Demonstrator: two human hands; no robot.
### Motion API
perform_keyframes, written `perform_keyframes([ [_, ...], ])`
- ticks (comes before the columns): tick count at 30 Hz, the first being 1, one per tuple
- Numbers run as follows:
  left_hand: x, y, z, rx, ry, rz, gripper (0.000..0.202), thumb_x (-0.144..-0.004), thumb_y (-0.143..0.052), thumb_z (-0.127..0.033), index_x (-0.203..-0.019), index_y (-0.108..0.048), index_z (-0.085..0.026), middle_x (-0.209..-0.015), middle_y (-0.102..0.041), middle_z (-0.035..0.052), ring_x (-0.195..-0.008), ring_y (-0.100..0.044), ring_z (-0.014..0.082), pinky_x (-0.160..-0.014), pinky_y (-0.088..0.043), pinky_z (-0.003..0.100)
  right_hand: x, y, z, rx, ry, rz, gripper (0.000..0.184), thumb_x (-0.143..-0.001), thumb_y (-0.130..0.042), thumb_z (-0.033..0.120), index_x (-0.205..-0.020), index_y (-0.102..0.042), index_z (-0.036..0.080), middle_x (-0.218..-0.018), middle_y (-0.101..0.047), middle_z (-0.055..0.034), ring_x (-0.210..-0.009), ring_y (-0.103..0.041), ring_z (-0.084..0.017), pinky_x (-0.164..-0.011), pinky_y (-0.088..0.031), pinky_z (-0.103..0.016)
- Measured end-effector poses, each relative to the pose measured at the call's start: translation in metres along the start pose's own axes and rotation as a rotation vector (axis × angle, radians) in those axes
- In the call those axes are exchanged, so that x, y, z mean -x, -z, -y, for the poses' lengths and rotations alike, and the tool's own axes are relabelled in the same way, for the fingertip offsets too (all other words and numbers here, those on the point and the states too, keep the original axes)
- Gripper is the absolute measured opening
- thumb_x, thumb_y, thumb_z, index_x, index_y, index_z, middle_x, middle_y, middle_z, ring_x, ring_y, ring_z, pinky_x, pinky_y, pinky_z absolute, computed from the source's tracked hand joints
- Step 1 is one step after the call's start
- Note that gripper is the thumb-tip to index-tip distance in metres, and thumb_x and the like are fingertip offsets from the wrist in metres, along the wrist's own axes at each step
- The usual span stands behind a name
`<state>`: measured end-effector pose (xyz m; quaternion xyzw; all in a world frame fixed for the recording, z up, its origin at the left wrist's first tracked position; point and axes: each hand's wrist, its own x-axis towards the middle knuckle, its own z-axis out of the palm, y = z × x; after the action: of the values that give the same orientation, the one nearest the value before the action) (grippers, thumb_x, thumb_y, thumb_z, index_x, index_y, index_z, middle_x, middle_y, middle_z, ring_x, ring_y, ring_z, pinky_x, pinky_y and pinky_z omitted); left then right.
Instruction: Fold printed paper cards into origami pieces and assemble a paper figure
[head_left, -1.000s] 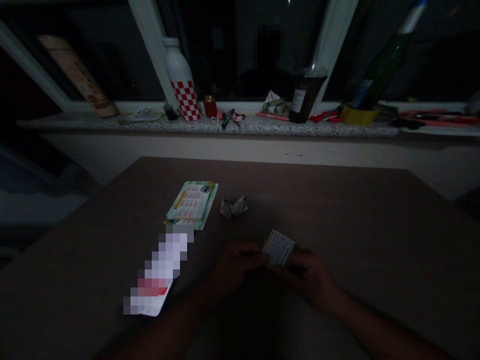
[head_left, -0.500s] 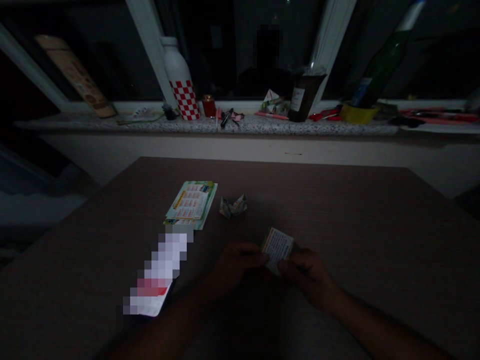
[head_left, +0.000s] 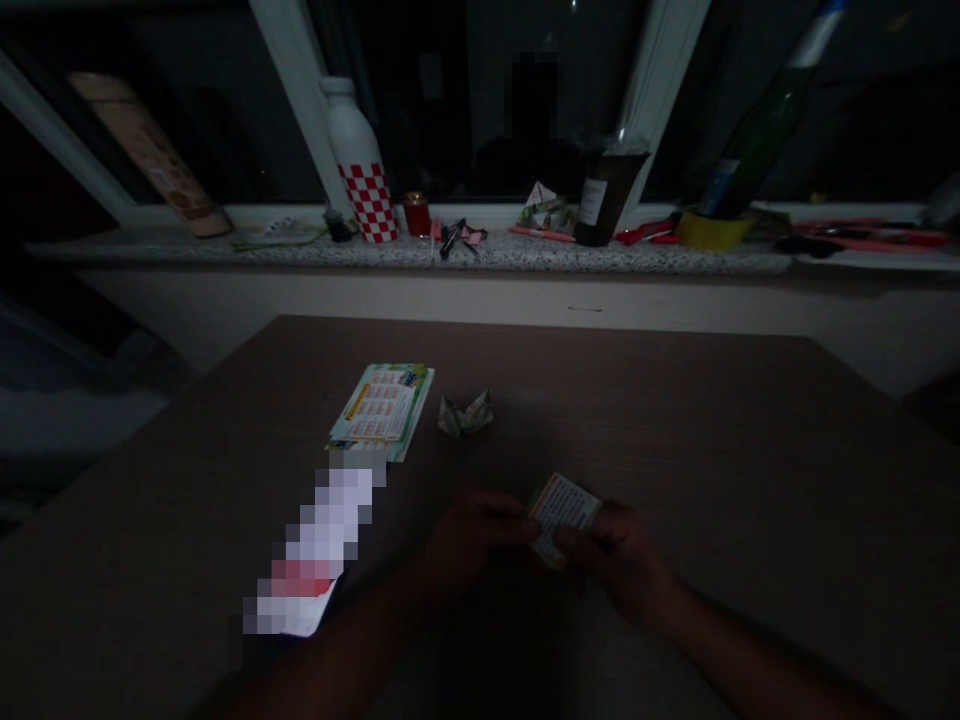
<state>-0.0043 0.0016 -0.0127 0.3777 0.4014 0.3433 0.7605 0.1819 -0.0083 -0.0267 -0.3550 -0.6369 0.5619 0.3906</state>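
Note:
Both hands meet low over the brown table [head_left: 712, 440] in dim light. My left hand [head_left: 472, 535] pinches the left edge of a small folded printed paper [head_left: 561, 505]. My right hand [head_left: 619, 565] grips the same paper from the right and below, fingers curled on it. The paper is tilted, its printed face up. A small folded paper figure [head_left: 466, 412] lies on the table beyond the hands. A stack of printed leaflets [head_left: 382, 405] lies to its left.
A blurred-out white and red sheet [head_left: 315, 560] lies left of my left arm. The stone windowsill [head_left: 420, 250] behind holds a red-checked white bottle [head_left: 360, 165], a dark bottle [head_left: 604, 195], a green bottle [head_left: 757, 120], pens and small items.
The folded paper has dropped slightly and turned in my hands, and my right fingers have closed further over its lower edge. Nothing else on the table moved.

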Motion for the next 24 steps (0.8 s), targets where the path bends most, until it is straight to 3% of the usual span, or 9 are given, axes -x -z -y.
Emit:
perform_keyframes([
  [7, 0.0, -0.001, -0.001, 0.011, 0.003, -0.024, 0.022, -0.064, -0.076, -0.033, -0.066, -0.073, -0.011, -0.064, -0.068, 0.0055, -0.058, -0.059, 0.0147, -0.061, -0.042, 0.026, -0.001, -0.001, 0.004, 0.021, -0.042, -0.024, 0.048, -0.088, -0.052, 0.049, -0.058, -0.067, 0.014, -0.042, -0.05, 0.0009, -0.038, -0.042, -0.007, -0.038, -0.031, -0.018],
  [13, 0.004, -0.003, -0.007, -0.171, -0.055, -0.104, 0.023, -0.066, -0.074, -0.035, -0.063, -0.071, -0.012, -0.059, -0.063, 0.0011, -0.054, -0.053, 0.0116, -0.055, -0.037, 0.023, 0.0, 0.0, -0.002, 0.073, 0.009, -0.08, 0.055, -0.088, -0.05, 0.051, -0.047, -0.06, 0.015, -0.042, -0.052, -0.0004, -0.04, -0.046, -0.009, -0.04, -0.034, -0.019],
  [24, 0.004, -0.002, -0.009, -0.131, -0.008, -0.124, 0.022, -0.063, -0.076, -0.034, -0.061, -0.071, -0.012, -0.057, -0.063, 0.001, -0.052, -0.052, 0.0114, -0.054, -0.036, 0.023, 0.0, 0.001, -0.003, 0.118, 0.079, -0.104, 0.058, -0.092, -0.043, 0.05, -0.047, -0.057, 0.016, -0.042, -0.048, 0.0017, -0.04, -0.043, -0.008, -0.042, -0.034, -0.02],
])
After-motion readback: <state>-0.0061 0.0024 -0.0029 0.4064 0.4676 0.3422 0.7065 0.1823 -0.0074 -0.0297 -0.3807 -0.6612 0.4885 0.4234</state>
